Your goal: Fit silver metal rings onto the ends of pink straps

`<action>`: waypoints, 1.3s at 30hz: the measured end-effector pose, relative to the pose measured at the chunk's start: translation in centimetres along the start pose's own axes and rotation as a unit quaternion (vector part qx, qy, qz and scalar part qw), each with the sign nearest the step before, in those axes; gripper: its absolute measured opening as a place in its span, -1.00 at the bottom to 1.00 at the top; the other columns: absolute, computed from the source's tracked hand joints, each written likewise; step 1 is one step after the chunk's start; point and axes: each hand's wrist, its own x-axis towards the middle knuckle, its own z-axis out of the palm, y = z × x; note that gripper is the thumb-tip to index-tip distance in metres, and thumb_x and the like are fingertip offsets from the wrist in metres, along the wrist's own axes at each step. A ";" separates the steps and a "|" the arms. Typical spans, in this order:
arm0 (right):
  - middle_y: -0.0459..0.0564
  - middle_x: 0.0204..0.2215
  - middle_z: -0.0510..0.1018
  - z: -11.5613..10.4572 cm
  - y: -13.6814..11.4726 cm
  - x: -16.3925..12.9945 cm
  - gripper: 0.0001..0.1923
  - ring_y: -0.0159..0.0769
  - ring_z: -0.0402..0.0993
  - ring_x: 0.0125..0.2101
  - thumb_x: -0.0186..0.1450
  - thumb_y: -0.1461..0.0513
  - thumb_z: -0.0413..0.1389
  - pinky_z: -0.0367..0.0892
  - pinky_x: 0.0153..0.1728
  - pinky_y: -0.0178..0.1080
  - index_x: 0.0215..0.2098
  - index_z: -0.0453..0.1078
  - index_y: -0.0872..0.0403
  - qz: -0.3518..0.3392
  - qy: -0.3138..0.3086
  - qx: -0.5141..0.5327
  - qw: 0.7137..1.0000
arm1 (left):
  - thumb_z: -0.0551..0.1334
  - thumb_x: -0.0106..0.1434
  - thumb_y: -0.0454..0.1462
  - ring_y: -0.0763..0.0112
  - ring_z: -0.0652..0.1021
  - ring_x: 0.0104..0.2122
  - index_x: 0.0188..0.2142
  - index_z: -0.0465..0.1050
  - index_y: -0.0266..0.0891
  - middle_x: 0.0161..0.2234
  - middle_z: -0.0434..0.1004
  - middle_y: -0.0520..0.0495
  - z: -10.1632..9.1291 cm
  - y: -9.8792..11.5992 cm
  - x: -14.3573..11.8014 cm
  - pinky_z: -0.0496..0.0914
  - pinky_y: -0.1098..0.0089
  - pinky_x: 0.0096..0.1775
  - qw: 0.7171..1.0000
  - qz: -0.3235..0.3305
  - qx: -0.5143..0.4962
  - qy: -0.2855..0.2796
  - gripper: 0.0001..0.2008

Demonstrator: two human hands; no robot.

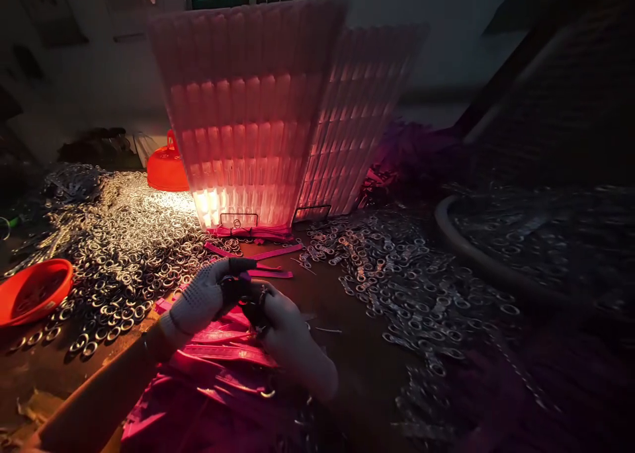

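My left hand (201,297), in a pale dotted glove with dark fingertips, is closed at the middle of the table. Close against it is my right hand (285,327), whose fingers are also closed, with dark coverings at the tips. Between the fingertips is something small and dark, with a bit of pink showing; the fingers and shadow hide what it is. Pink straps (223,354) lie in a pile under both hands. More loose pink straps (275,253) stretch over the table just beyond the fingers.
Metal ring clasps (124,261) form a large heap on the left, with another spread of clasps (397,268) on the right. A red bowl (37,291) sits at far left. Behind are an orange-red lamp (169,168) and two upright clear ribbed trays (243,109) (362,102). A round rim (461,241) stands right.
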 end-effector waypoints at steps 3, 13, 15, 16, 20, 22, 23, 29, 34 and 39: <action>0.07 -0.08 0.56 0.4 -0.2 -1.5 -0.73 -0.21 0.48 -0.11 0.32 0.33 0.04 0.38 -0.09 -0.18 -0.08 0.48 0.03 0.014 -0.008 -0.028 0.999 | 0.37 0.13 -0.19 0.70 0.19 -0.71 -0.09 0.51 -0.31 -0.60 0.28 0.13 0.6 -2.1 -1.4 0.05 0.60 -0.67 0.973 -0.130 -0.190 0.002 -0.63; -0.02 -0.39 0.56 -1.6 -3.9 -4.7 -0.82 -0.22 0.40 -0.35 0.23 0.31 0.09 0.24 -0.31 -0.24 -0.27 0.52 0.02 0.068 0.012 -0.227 0.971 | 0.33 0.16 -0.23 0.76 0.07 -0.73 -0.29 0.43 -0.29 -0.54 0.33 0.12 1.7 -3.2 -4.6 -0.08 0.65 -0.71 0.897 -0.211 -0.385 -0.041 -0.81; 0.02 -0.34 0.57 -1.4 -4.8 -4.5 -0.77 -0.22 0.41 -0.33 0.20 0.38 0.07 0.21 -0.31 -0.25 -0.25 0.51 0.05 0.054 -0.014 -0.273 0.960 | 0.32 0.18 -0.15 0.72 0.10 -0.74 -0.39 0.35 -0.27 -0.61 0.23 0.16 2.1 -3.2 -5.4 -0.05 0.62 -0.70 0.925 -0.176 -0.332 -0.051 -0.76; 0.04 -0.33 0.57 -1.3 -5.2 -4.4 -0.75 -0.22 0.41 -0.32 0.18 0.41 0.05 0.20 -0.31 -0.25 -0.25 0.50 0.07 0.053 -0.033 -0.300 0.952 | 0.30 0.21 -0.10 0.70 0.11 -0.74 -0.45 0.30 -0.25 -0.64 0.19 0.17 2.2 -3.1 -5.9 -0.03 0.59 -0.70 0.944 -0.151 -0.290 -0.053 -0.70; 0.14 -0.37 0.55 -0.5 -6.2 -4.7 -0.79 -0.19 0.38 -0.38 0.16 0.46 0.04 0.09 -0.39 -0.20 -0.36 0.47 0.13 0.052 -0.111 -0.436 0.892 | 0.21 0.28 -0.05 0.61 0.17 -0.71 -0.48 0.29 -0.24 -0.68 0.20 0.14 2.5 -2.6 -7.7 0.03 0.52 -0.65 0.994 -0.064 -0.067 -0.049 -0.66; 0.17 -0.40 0.53 -0.2 -6.2 -5.2 -0.79 -0.19 0.35 -0.41 0.20 0.45 0.03 0.03 -0.41 -0.18 -0.41 0.46 0.13 0.026 -0.134 -0.481 0.866 | 0.22 0.28 -0.12 0.57 0.25 -0.62 -0.48 0.36 -0.26 -0.62 0.31 0.09 2.5 -2.5 -8.2 0.11 0.51 -0.56 0.997 -0.003 0.059 -0.047 -0.71; 0.17 -0.41 0.53 -0.1 -6.1 -5.6 -0.78 -0.19 0.34 -0.42 0.21 0.45 0.01 0.02 -0.42 -0.17 -0.42 0.46 0.12 0.012 -0.138 -0.492 0.859 | 0.22 0.27 -0.15 0.55 0.29 -0.57 -0.48 0.39 -0.27 -0.58 0.36 0.07 2.5 -2.7 -8.3 0.14 0.50 -0.51 0.991 0.031 0.118 -0.046 -0.73; 0.11 -0.42 0.51 0.8 -4.5 -7.6 -0.81 -0.22 0.30 -0.42 0.12 0.43 0.02 0.06 -0.41 -0.19 -0.41 0.44 0.11 0.023 -0.081 -0.493 0.866 | 0.16 0.29 -0.26 0.45 0.39 -0.46 -0.40 0.47 -0.28 -0.45 0.50 -0.02 2.6 -5.4 -7.8 0.20 0.45 -0.38 0.958 0.094 0.249 -0.109 -0.81; 0.11 -0.31 0.55 0.5 -6.5 -7.6 -0.73 -0.21 0.40 -0.35 0.11 0.45 0.00 0.11 -0.37 -0.21 -0.30 0.43 0.12 0.106 -0.139 -0.491 0.854 | 0.16 0.31 -0.23 0.46 0.38 -0.45 -0.41 0.48 -0.33 -0.46 0.48 -0.02 2.5 -6.5 -8.3 0.24 0.46 -0.38 0.984 0.067 0.139 -0.089 -0.76; 0.14 -0.30 0.59 -0.4 -8.5 -6.9 -0.73 -0.14 0.52 -0.29 0.18 0.42 0.01 0.13 -0.39 -0.23 -0.18 0.40 0.13 0.160 -0.260 -0.487 0.818 | 0.16 0.33 -0.20 0.39 0.45 -0.39 -0.40 0.52 -0.34 -0.43 0.56 -0.06 2.9 -6.2 -9.6 0.29 0.43 -0.33 0.980 0.072 0.171 -0.070 -0.72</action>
